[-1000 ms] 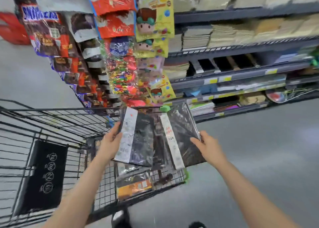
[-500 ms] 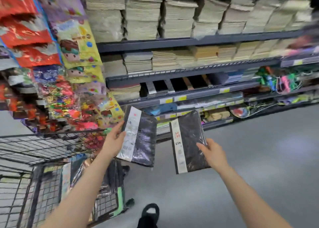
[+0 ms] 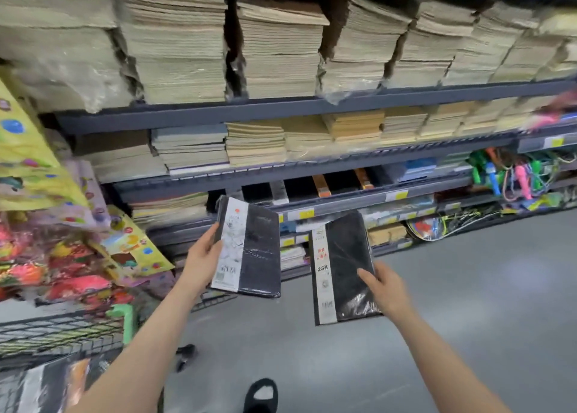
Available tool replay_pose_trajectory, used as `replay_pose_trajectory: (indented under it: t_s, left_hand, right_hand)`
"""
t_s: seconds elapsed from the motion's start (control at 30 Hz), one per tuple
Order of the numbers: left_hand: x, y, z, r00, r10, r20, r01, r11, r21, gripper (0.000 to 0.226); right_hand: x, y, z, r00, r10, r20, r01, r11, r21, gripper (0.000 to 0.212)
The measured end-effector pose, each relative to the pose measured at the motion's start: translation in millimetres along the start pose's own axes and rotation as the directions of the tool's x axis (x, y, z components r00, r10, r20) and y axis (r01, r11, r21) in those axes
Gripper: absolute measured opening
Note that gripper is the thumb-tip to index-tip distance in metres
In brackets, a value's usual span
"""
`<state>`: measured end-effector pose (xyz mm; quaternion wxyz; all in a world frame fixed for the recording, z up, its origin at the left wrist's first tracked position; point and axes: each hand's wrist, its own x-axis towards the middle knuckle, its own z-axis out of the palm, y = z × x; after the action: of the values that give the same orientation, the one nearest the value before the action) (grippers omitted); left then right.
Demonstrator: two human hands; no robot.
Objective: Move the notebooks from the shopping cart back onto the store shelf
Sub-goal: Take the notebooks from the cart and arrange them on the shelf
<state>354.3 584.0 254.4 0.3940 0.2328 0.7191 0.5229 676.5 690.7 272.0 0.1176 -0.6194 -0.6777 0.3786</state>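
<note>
Head view: both arms reach forward toward the shelf (image 3: 312,106), each hand gripping one black notebook wrapped in clear film. The left hand (image 3: 203,261) holds the left notebook (image 3: 249,247) by its left edge, thumb on the white strip along the cover and fingers behind; the book stands nearly upright, tilted a little to the right, with a barcode near its lower left corner. The right hand (image 3: 387,289) clasps the right notebook (image 3: 343,266) at its lower right, fingers spread over the black cover; its white strip reads "25K". The two books are held side by side in the air, apart from each other, in front of the lower shelf levels and above the grey floor (image 3: 437,319). Behind them, one shelf level has dark compartments with orange dividers; higher levels carry tall stacks of tan notebooks. The wire cart (image 3: 62,328) sits at lower left, with a green corner piece and something film-wrapped inside. Bright snack bags (image 3: 31,162) hang at left. A dark shoe (image 3: 260,395) shows at the bottom.
</note>
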Motion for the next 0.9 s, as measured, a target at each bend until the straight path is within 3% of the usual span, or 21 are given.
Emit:
replay_pose_trajectory:
  t_s: [0.07,0.23,0.37,0.47,0.53,0.7,0.8,0.9]
  left_hand:
    - [12.5,0.5,12.2,0.999,-0.035,-0.013,0.035,0.998,-0.049,0.044]
    - [34.8,-9.7,34.5,0.991,-0.097,-0.093,0.081,0.985,-0.154,0.046]
    - [47.3,-31.9,38.1,0.981,-0.089,-0.172,0.047,0.971,-0.234,0.045]
    - [59.5,-54.7,26.8,0.960,-0.085,-0.268,0.010,0.963,-0.269,0.045]
    - [68.6,-65.2,22.0,0.945,-0.041,-0.326,-0.050,0.962,-0.268,0.045]
    - [101.4,-89.5,27.2,0.909,0.119,-0.399,-0.224,0.948,-0.228,0.043]
    - [132.5,-110.9,31.2,0.889,0.225,-0.398,-0.331,0.918,-0.220,0.043]
    - [162.4,-129.0,35.1,0.867,0.323,-0.379,-0.424,0.879,-0.219,0.041]
  right_hand:
    - [23.6,0.0,-4.7,0.999,0.007,0.040,-0.009,0.999,0.038,0.023]
    - [73.6,-0.2,-8.7,0.991,-0.029,0.129,0.007,0.987,0.163,0.016]
    - [126.6,14.5,6.8,0.979,-0.056,0.198,0.003,0.966,0.260,0.080]
    - [161.9,3.8,28.0,0.968,-0.034,0.250,-0.049,0.947,0.319,0.061]
    - [190.1,-5.8,45.9,0.972,-0.094,0.216,0.010,0.933,0.359,0.052]
    - [258.4,-23.9,99.9,0.970,-0.194,0.143,0.102,0.869,0.484,0.054]
    - [296.1,-29.2,107.9,0.975,-0.206,0.082,0.150,0.884,0.442,0.043]
    - [313.9,-24.1,106.9,0.962,-0.268,-0.059,0.274,0.927,0.255,0.041]
